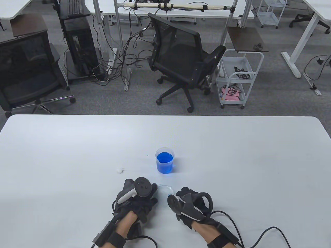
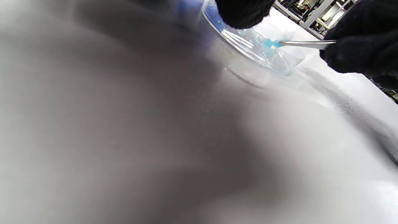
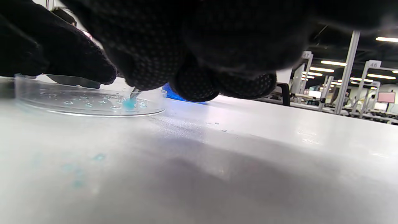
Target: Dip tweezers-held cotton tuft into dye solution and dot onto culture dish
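Surface: white, wide, carries all items below.

Beaker: clear plastic, upright, holding blue dye solution; stands near mid-surface, at 12 o'clock from the dish and apart from it.

Dish: shallow clear round dish, flat on the surface between the two hands, near the front edge. The wrist views show scattered pale blue droplets on its floor.

Tweezers: thin metal, pinched by the right hand's fingers. In the left wrist view the long axis runs nearly level, the tips pointing toward 9 o'clock into the dish. In the right wrist view only a short length shows below the fingers, tips pointing down toward 7 o'clock.

Cotton tuft: small, dyed light blue, held at the tweezer tips; sits inside the dish at or just above its floor; contact cannot be told.

Second tuft: small, white, loose on the surface at 10 o'clock from the dish, well apart from the beaker.

Left hand: black glove, tracker on its back; at the dish's 9 o'clock side, fingertips on or at the rim; a full grip cannot be told.

Right hand: black glove, tracker on its back; at the dish's 3 o'clock side, fingers closed narrow around the tweezers.

Faint blue smears: on the surface in front of the dish, right wrist view.
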`<state>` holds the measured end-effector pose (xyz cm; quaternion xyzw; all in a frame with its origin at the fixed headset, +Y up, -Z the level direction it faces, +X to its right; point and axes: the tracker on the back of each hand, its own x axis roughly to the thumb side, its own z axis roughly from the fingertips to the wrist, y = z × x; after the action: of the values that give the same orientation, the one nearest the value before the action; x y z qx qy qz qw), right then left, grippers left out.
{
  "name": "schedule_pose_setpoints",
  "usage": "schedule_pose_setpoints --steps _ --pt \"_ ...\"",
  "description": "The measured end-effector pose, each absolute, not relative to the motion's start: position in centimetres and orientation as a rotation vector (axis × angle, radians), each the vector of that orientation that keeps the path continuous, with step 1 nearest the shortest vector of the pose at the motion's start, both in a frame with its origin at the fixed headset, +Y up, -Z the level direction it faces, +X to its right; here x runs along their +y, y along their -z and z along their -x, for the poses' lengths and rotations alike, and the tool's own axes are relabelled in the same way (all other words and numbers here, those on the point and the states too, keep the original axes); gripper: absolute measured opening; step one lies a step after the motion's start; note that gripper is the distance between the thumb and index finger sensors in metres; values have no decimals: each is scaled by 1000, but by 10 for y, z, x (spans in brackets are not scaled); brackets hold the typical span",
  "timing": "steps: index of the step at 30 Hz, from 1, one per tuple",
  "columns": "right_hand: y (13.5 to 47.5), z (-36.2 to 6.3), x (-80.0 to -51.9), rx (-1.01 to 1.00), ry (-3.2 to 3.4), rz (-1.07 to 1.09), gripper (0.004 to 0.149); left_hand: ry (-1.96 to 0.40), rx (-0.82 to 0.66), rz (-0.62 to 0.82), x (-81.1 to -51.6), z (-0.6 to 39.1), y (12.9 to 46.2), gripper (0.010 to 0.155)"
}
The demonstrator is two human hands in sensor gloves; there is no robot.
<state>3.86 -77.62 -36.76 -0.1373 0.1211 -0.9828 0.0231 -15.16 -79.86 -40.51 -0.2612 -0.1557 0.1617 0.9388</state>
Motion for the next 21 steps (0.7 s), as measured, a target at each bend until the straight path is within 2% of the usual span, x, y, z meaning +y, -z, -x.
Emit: schedule_pose_setpoints --steps 11,21 --pt "353 -48 -745 533 3130 431 42 -333 -316 534 -798 151 405 65" --pt "361 -33 -777 374 3041 472 42 -334 -316 535 -797 152 404 65"
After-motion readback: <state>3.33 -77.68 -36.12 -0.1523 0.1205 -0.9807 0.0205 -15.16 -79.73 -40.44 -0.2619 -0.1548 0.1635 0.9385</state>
